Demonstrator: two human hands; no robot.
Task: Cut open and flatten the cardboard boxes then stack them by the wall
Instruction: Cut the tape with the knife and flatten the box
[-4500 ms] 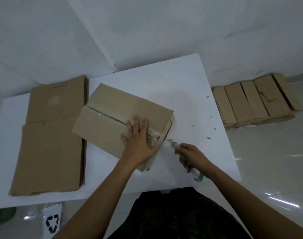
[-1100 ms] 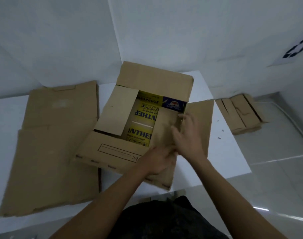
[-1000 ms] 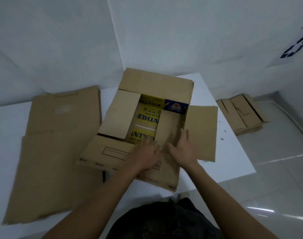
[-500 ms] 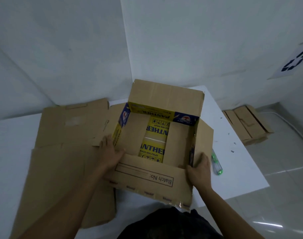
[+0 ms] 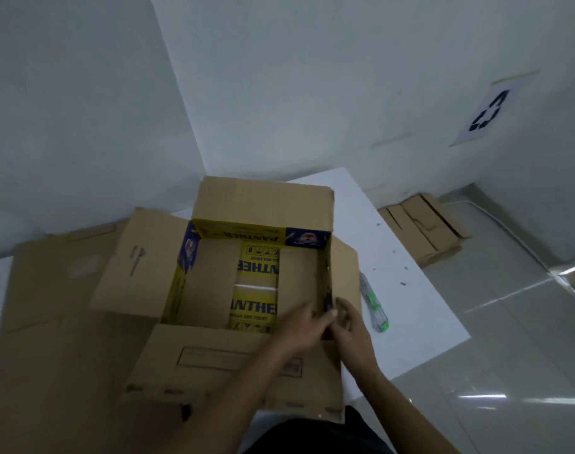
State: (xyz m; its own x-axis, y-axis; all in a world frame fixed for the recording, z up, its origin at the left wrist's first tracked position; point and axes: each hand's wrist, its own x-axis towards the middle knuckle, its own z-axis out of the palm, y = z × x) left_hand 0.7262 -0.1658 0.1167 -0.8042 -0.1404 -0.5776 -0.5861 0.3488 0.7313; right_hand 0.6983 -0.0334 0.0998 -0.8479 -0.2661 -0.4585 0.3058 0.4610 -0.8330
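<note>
The box (image 5: 214, 283) stands open on the white table (image 5: 394, 309), directly in front of us, with its four upper flaps folded outward and the printed bottom still closed. Both hands meet at the near right corner. The right hand (image 5: 353, 326) has its fingers curled over the upper edge of the right wall, so it holds the wall from outside. The left hand (image 5: 304, 326) reaches across from inside and its fingers lie against the same wall, but the picture is blurred there and we cannot tell whether they pinch the cardboard or only press on it. In our judgement the step in hand is to collapse the body of the box, and for this we should push the corner along its own crease, one hand pulling and the other hand guiding, so that the wall folds and does not tear. The bottom seam looks still joined (the tape shines in the middle), so we probably need the knife (image 5: 374, 306) again; it lies just beside the box on the right, within easy reach. When we cut, we should keep the free hand behind the blade. The flat cardboard (image 5: 50, 339) lies on the left, and the pile by the wall (image 5: 423, 231) waits on the floor.
</note>
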